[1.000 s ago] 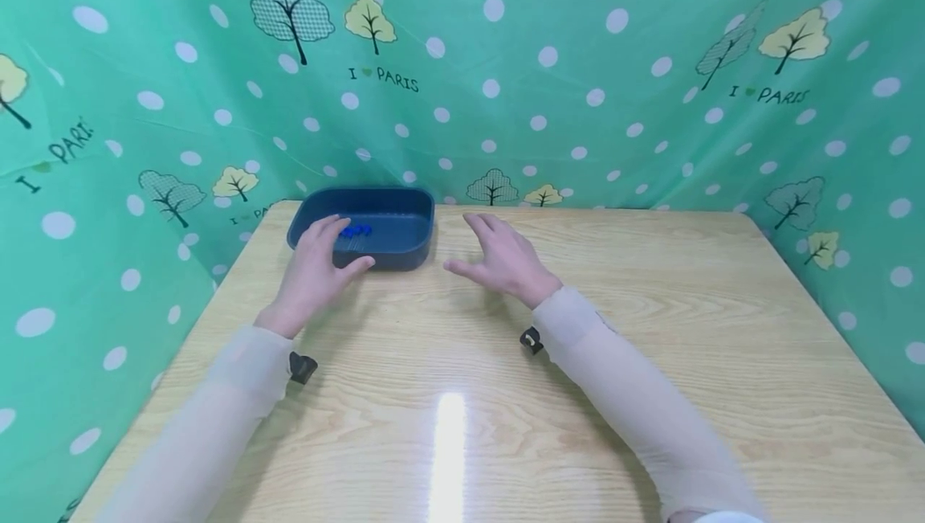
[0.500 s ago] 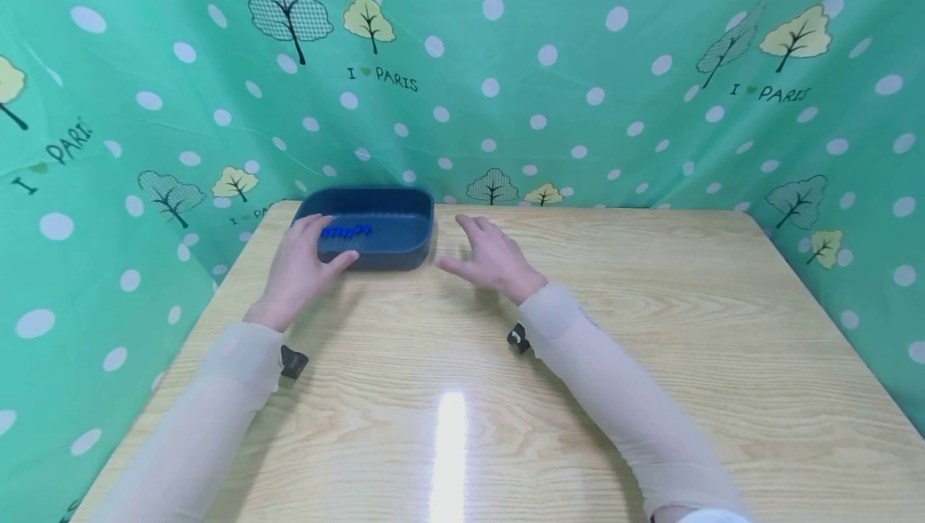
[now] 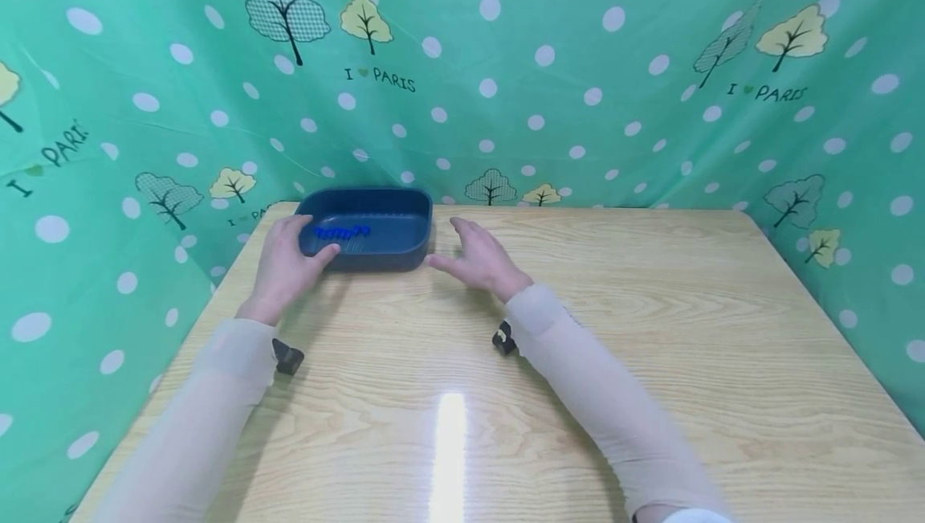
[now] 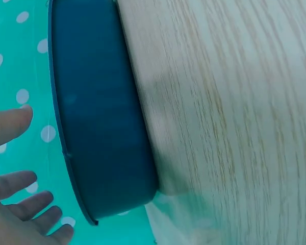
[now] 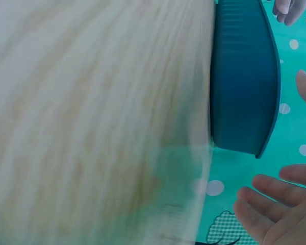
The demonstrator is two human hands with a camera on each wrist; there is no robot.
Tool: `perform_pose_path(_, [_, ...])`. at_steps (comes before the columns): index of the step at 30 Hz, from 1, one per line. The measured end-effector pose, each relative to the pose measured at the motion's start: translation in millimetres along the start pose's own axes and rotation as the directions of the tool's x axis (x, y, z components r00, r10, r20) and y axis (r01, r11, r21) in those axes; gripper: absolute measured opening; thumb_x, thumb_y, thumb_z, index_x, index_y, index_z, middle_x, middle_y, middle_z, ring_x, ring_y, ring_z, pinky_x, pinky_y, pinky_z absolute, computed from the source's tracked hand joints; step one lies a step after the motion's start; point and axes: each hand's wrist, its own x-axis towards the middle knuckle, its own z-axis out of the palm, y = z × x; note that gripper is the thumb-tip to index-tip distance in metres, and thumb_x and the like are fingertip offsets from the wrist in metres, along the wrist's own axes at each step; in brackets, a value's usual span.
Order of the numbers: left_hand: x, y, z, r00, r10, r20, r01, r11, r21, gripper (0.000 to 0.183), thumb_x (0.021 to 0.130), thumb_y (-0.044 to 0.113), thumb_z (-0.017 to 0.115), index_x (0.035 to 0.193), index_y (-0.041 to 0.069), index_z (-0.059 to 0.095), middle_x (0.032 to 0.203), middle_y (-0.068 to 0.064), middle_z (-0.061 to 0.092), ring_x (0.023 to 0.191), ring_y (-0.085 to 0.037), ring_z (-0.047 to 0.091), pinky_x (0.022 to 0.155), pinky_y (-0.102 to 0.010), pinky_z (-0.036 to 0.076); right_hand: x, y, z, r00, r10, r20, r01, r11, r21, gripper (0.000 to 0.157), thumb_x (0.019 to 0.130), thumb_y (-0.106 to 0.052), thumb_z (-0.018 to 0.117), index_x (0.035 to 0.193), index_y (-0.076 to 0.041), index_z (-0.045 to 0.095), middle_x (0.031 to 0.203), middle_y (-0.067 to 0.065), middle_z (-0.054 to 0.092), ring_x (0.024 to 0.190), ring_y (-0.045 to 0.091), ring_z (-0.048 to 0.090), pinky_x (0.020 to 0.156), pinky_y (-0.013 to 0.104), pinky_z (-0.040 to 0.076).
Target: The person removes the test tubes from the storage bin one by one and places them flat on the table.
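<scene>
A dark blue plastic bin [image 3: 379, 261] stands at the back left of the table. Several bright blue pieces with thin clear shafts [image 3: 340, 233], too small to name, lie in it. At the bin's left end is my left hand [image 3: 278, 270], fingers spread and thumb in front of the near rim. My right hand [image 3: 482, 262] hovers just off the right end, thumb toward the bin. In the left wrist view, a gap separates my hand from the bin wall [image 4: 99, 112]. The right wrist view likewise shows loose, apart fingers [image 5: 280, 191] holding nothing.
The wooden table [image 3: 650, 330] extends to the front and right, with a bright light reflection near the middle. Green dotted cloth [image 3: 506, 65] hangs behind and along both sides. A small black device [image 3: 287, 357] sits under the left wrist, another [image 3: 504, 338] under the right.
Both hands have moved left; the left has gone from over the bin to its left end, uncovering more blue pieces. The right has drawn closer to the right end. The bin stays put.
</scene>
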Motion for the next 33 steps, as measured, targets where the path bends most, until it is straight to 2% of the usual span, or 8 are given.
perform_pose_path(8, [1.9,-5.5,-3.5,0.992,-0.11,0.069,0.114,0.992,-0.056,0.089,0.087,0.04,0.068,0.149,-0.002,0.021,0.151,-0.027,0.019,0.138,-0.044,0.018,0.112,-0.057,0.02,6.0,0.0,7.6,1.0,0.027,0.007,-0.027,0.996,0.086,0.099,0.077,-0.068,0.062,0.149,-0.01,0.028,0.15,0.009,0.037,0.132,0.027,0.041,0.109,0.042,0.035])
perform_pose_path(14, [4.6,-12.6,-5.0,0.978,-0.189,0.084,0.198,0.974,-0.112,0.092,0.087,0.043,0.067,0.15,-0.002,0.018,0.153,-0.027,0.016,0.139,-0.045,0.017,0.112,-0.059,0.02,12.5,-2.6,17.8,0.999,0.046,0.005,-0.046,0.977,0.207,0.099,0.076,-0.065,0.065,0.149,-0.008,0.029,0.146,0.011,0.042,0.127,0.026,0.046,0.103,0.042,0.042])
perform_pose_path(20, [9.7,-20.1,-6.0,0.966,-0.225,0.126,0.239,0.964,-0.113,0.099,0.084,0.049,0.067,0.15,-0.004,0.014,0.152,-0.029,0.014,0.137,-0.047,0.019,0.11,-0.06,0.022,16.4,-5.0,27.6,0.996,0.084,0.005,-0.082,0.955,0.284,0.099,0.076,-0.066,0.065,0.15,-0.011,0.027,0.144,0.012,0.044,0.127,0.025,0.046,0.102,0.041,0.043])
perform_pose_path(25, [12.4,-26.5,-5.5,0.953,-0.25,0.173,0.278,0.945,-0.169,0.104,0.084,0.052,0.066,0.15,-0.004,0.008,0.153,-0.029,0.015,0.138,-0.047,0.018,0.11,-0.06,0.021,18.6,-10.8,32.8,0.994,0.113,0.007,-0.108,0.933,0.344,0.099,0.077,-0.065,0.066,0.15,-0.011,0.026,0.142,0.014,0.045,0.126,0.027,0.047,0.1,0.039,0.044])
perform_pose_path(30, [14.3,-32.2,-3.8,0.945,-0.256,0.203,0.296,0.933,-0.203,0.106,0.084,0.056,0.063,0.151,-0.003,0.005,0.154,-0.028,0.013,0.139,-0.046,0.016,0.111,-0.06,0.02,19.7,-17.6,35.1,0.988,0.155,0.004,-0.146,0.916,0.374,0.102,0.076,-0.065,0.067,0.151,-0.012,0.022,0.142,0.013,0.045,0.125,0.026,0.048,0.101,0.038,0.044])
perform_pose_path(33, [15.0,-34.2,-2.5,0.942,-0.26,0.214,0.307,0.925,-0.226,0.104,0.085,0.053,0.064,0.151,-0.001,0.004,0.155,-0.027,0.01,0.14,-0.045,0.013,0.111,-0.06,0.019,19.9,-19.4,36.5,0.986,0.164,0.02,-0.158,0.903,0.4,0.104,0.076,-0.063,0.068,0.152,-0.012,0.019,0.143,0.013,0.044,0.127,0.025,0.048,0.103,0.039,0.042])
